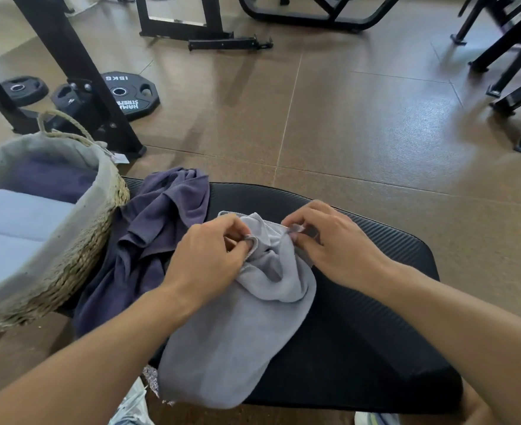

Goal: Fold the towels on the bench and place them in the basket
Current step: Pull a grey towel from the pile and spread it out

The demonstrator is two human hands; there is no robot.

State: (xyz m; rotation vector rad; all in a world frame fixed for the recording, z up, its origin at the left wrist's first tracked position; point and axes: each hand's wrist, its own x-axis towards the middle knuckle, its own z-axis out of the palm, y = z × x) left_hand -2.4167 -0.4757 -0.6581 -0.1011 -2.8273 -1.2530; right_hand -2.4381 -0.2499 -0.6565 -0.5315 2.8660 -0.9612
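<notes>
A light grey towel (231, 338) lies bunched lengthwise on the black padded bench (376, 317). My left hand (210, 256) pinches its far edge on the left, and my right hand (333, 243) pinches the same edge on the right. A crumpled dark purple towel (152, 237) lies on the bench's left part, touching the basket. The woven basket (78, 262) with a grey liner stands at the left; inside it are folded light towels (17, 216) and a dark one (50, 179).
Black weight plates (130, 93) and a rack's legs (78, 87) stand on the brown floor behind the basket. More black machine frames (511, 87) sit at the back and far right. Open floor stretches beyond the bench.
</notes>
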